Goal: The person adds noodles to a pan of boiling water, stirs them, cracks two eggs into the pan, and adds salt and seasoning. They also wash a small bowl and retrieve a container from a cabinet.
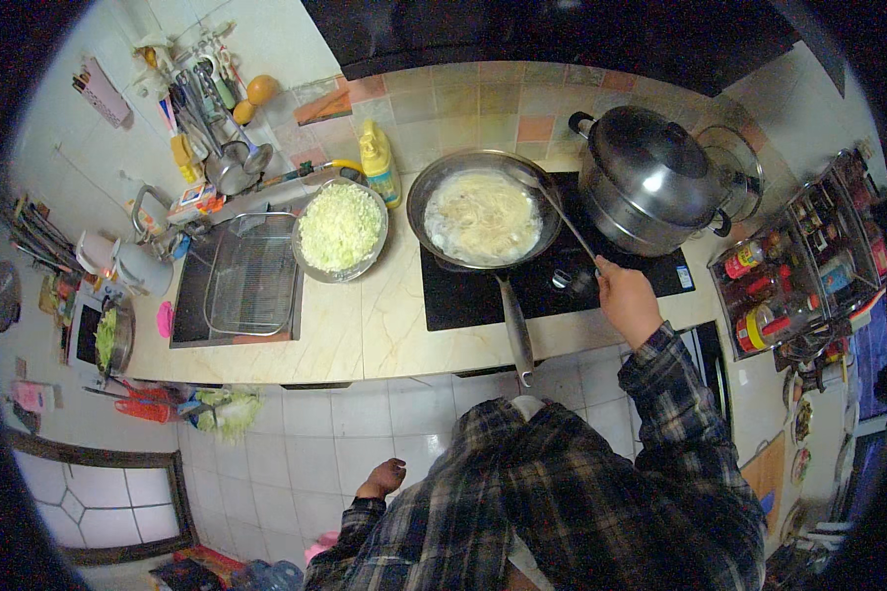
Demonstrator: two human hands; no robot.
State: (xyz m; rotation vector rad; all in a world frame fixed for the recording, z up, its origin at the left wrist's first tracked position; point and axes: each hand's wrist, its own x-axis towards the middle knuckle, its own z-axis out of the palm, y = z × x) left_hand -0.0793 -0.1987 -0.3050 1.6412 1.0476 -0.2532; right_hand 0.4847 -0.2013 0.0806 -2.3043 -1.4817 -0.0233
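Observation:
My right hand is closed around the handle of a long metal utensil, whose head rests at the upper right edge of a frying pan. Noodles lie in pale, foamy liquid in the pan, which stands on a black cooktop with its handle towards me. Low beside my body hangs my left hand, away from the counter, its fingers partly curled; whether it holds anything is unclear. A bowl of chopped pale green vegetable stands left of the pan.
A large lidded steel pot stands on the cooktop's right part. Left of the bowl, a wire basket sits over the sink. A yellow bottle stands by the wall. Jars and bottles fill a rack at right.

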